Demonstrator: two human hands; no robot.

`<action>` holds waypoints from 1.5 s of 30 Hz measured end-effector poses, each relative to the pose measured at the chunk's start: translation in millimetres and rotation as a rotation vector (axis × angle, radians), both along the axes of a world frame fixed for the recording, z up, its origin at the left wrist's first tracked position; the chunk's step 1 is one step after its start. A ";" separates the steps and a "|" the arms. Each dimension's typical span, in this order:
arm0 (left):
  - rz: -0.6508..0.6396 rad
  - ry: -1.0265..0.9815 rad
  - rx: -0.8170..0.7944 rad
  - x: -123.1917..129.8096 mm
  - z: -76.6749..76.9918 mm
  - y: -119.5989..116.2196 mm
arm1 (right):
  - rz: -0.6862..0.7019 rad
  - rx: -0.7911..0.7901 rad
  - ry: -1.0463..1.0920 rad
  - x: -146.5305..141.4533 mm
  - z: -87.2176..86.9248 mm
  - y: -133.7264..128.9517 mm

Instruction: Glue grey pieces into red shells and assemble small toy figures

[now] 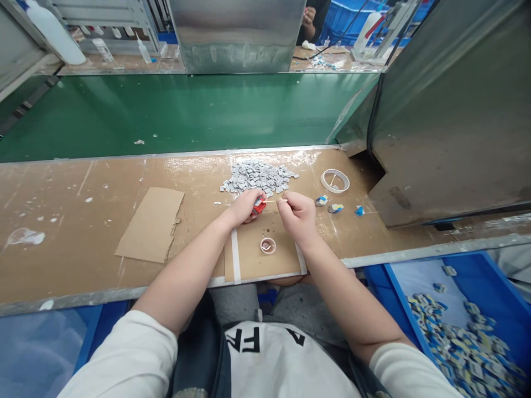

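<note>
My left hand is closed round a small red toy-like piece with darker parts. In my right hand a thin pale stick is pinched, its tip pointing left and reaching the red piece; whether it touches cannot be made out. Below the hands a small round cup with some liquid or paste sits on a cardboard sheet held by white tape strips. Just beyond my hands lies a heap of small grey square pieces.
Right of my hands are a roll of tape and small blue-yellow pieces. A loose cardboard piece lies left. A green conveyor belt runs behind. A blue bin holds many small pieces. Another person's hand shows at the back.
</note>
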State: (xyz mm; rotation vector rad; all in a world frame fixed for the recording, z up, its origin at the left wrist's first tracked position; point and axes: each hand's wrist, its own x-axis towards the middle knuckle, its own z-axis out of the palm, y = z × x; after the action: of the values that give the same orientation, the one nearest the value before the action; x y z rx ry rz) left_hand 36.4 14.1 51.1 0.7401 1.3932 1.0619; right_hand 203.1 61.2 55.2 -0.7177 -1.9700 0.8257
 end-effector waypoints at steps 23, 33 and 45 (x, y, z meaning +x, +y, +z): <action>-0.014 0.006 0.012 -0.8 2.1 -1.4 | 0.078 -0.049 -0.096 7.0 17.7 -12.1; -0.095 -0.357 0.020 -20.4 -0.5 0.9 | 0.315 -0.128 -0.714 45.4 6.4 -36.6; -0.085 -0.370 0.030 -22.0 0.6 0.5 | -0.305 0.102 -0.723 91.8 -2.6 41.1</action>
State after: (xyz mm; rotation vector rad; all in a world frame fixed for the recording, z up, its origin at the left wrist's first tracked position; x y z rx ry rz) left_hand 14.4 14.7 51.7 0.5829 1.0239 1.0911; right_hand 294.8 102.3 52.6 -1.3481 -2.4094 0.2850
